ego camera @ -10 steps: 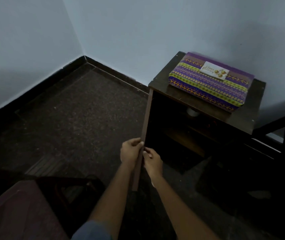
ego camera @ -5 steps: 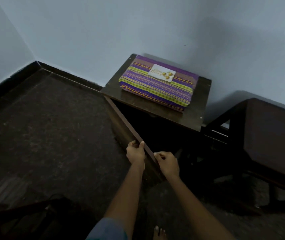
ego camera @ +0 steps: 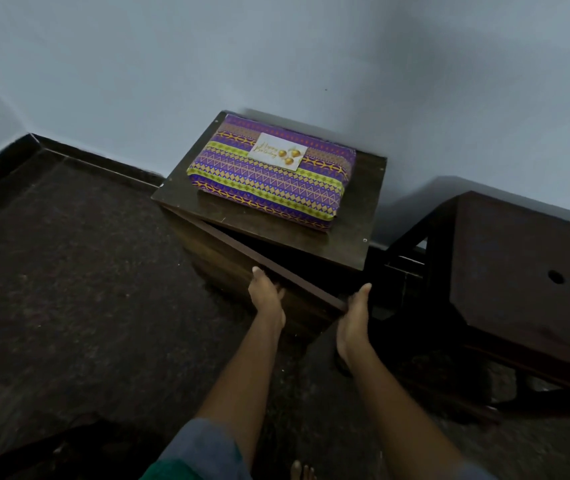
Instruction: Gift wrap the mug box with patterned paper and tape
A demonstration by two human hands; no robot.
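The mug box [ego camera: 269,174], wrapped in purple, yellow and green patterned paper with a white greeting card [ego camera: 278,154] on top, lies on a small dark wooden cabinet [ego camera: 356,216] against the wall. Neither hand touches it. My left hand [ego camera: 266,294] presses flat on the outer face of the cabinet door [ego camera: 228,261], which stands slightly ajar. At the door's free edge, my right hand [ego camera: 354,317] rests with fingers stretched out; its fingertips are partly hidden behind the edge.
A dark wooden stool or table [ego camera: 526,261] stands close to the cabinet's right. Dark speckled floor [ego camera: 68,271] spreads to the left, bounded by a black skirting [ego camera: 96,161] along pale blue walls. My toes [ego camera: 302,472] show at the bottom edge.
The cabinet door has swung from wide open to almost shut. Both hands went from gripping its edge to pressing on it, and my view shifted right, bringing the wrapped box nearer the centre.
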